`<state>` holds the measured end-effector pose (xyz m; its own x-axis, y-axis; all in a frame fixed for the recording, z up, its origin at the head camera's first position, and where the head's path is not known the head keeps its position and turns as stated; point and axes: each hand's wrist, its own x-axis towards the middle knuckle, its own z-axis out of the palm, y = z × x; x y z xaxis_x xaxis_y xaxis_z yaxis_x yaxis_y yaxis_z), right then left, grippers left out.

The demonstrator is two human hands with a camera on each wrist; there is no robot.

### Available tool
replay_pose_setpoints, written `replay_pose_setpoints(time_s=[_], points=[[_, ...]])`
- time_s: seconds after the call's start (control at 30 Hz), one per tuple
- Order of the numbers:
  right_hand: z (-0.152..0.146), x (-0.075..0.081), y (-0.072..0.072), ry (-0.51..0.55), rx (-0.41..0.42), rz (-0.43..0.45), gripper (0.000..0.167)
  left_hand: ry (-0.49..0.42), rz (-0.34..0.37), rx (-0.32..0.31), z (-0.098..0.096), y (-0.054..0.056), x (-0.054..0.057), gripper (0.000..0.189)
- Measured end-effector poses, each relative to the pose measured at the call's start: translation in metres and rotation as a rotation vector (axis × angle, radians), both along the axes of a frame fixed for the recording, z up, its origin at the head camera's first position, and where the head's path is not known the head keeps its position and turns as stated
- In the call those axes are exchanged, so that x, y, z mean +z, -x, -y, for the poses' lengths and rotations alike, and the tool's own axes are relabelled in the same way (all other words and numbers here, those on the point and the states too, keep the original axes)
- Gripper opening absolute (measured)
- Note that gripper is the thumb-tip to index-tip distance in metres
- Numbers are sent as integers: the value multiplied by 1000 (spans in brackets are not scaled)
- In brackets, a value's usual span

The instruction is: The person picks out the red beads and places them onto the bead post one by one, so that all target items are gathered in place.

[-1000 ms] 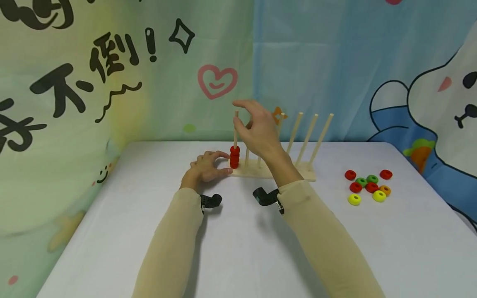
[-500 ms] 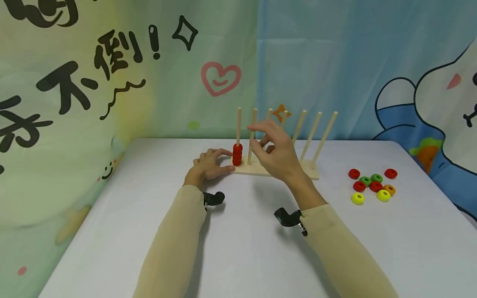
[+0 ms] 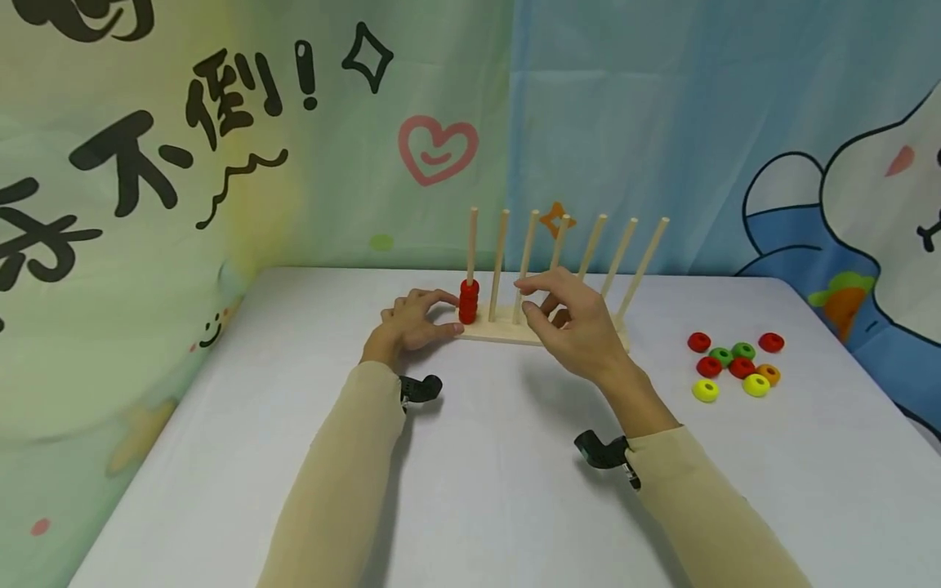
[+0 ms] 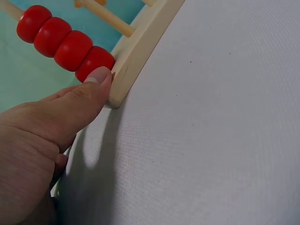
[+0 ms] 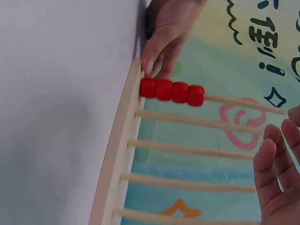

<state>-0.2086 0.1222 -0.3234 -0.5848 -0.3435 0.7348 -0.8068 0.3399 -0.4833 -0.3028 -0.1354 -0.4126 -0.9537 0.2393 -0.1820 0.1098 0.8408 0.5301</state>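
Note:
A wooden peg rack (image 3: 500, 329) stands at the back of the table, a row of upright pegs along its base. Several red beads (image 3: 468, 302) are stacked on its leftmost peg; the other pegs are bare. My left hand (image 3: 412, 322) holds the rack's left end, and in the left wrist view its thumb (image 4: 93, 84) presses the base beside the lowest bead. In front of the middle pegs hovers my right hand (image 3: 577, 327), fingers loosely bent, with a gap between thumb and forefinger and nothing held. The right wrist view shows its fingers (image 5: 281, 164) near the peg tops.
Loose beads lie on the table to the right: red (image 3: 709, 367), green (image 3: 743, 351), yellow (image 3: 706, 391) and orange (image 3: 769, 374). A printed curtain (image 3: 625, 122) hangs behind the white table (image 3: 485, 474).
My right hand has come down from above the leftmost peg and moved right, toward the middle pegs. My left hand stays at the rack's end. The head view has shifted slightly.

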Motion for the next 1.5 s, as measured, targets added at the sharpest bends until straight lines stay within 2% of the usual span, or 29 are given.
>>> replay_pose_setpoints(time_s=[0.2,0.33,0.57,0.73,0.9,1.1,1.5], points=[[-29,-18,15,-72,-43,3,34,-4,-11,-4,-2,0,3,54],[-45,-25,17,-110,-68,25,36,-9,-11,1,-3,-2,5,53],[-50,-2,0,-98,-89,2,31,-3,-20,11,2,-2,7,53],[-64,0,-1,-94,-152,40,26,-9,-12,6,1,-2,5,54],[-84,-16,8,-89,-188,41,19,-5,0,-6,1,-3,1,54],[-109,-34,22,-141,-249,64,14,-17,-11,-5,2,-5,2,53],[-148,-51,7,-179,-462,194,9,-23,-15,-2,-1,-5,2,53]])
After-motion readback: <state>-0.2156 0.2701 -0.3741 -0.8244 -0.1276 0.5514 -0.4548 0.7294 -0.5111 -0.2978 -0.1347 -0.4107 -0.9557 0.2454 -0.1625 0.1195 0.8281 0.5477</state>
